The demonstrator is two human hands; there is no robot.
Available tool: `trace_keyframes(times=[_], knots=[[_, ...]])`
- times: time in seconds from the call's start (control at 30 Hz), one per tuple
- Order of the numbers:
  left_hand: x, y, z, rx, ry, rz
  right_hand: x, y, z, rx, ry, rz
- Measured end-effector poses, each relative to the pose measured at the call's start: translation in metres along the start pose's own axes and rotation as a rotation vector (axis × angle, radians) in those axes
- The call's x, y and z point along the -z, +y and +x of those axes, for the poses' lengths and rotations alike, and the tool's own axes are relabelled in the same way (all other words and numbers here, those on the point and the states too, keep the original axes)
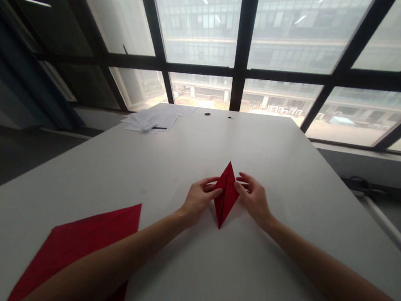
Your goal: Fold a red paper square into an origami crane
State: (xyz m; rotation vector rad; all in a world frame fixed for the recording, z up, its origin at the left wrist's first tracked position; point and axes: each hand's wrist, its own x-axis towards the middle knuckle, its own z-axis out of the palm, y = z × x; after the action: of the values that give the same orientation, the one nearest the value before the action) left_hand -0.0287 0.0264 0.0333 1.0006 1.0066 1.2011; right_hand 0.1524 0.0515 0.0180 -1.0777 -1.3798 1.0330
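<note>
A piece of red paper folded into a narrow diamond (pixel 227 195) is held just over the table, one point facing away and the other toward me. A crease or slit runs down its middle. My left hand (pixel 201 195) pinches its left corner, thumb on top and fingers behind. At the right corner, my right hand (pixel 251 197) has its thumb against the edge, with the index finger stretched out beyond it. Under my left forearm lies a larger sheet of red paper (pixel 88 234), partly hidden by the arm.
The white table (pixel 257 141) reaches toward the windows. Loose white papers (pixel 157 118) with a dark pen-like item (pixel 159 128) lie at its far left. Near the far edge are a round dark hole (pixel 207 114) and a small dark item (pixel 230 117).
</note>
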Motion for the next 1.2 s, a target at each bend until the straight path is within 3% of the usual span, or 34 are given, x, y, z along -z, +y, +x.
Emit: trace_keyframes(times=[0.13, 0.7, 0.83, 1.0, 1.2], knots=[[-0.0007, -0.0018, -0.0005, 0.005, -0.012, 0.004, -0.0021, -0.0012, -0.0017, -0.078, -0.136, 0.04], [-0.0021, -0.0021, -0.0024, 0.048, -0.099, 0.11, -0.006, 0.0031, -0.0058, 0.014, -0.052, -0.077], [-0.0016, -0.0035, -0.0007, 0.033, -0.09, 0.019, -0.0066, -0.0009, -0.0068, 0.019, -0.05, -0.077], [-0.0007, -0.0066, 0.002, 0.017, -0.027, -0.14, -0.0082, -0.0053, -0.008, -0.008, -0.174, -0.044], [-0.0038, -0.006, 0.0, 0.039, -0.05, -0.219, -0.0099, -0.0049, -0.009, 0.0, -0.157, 0.019]])
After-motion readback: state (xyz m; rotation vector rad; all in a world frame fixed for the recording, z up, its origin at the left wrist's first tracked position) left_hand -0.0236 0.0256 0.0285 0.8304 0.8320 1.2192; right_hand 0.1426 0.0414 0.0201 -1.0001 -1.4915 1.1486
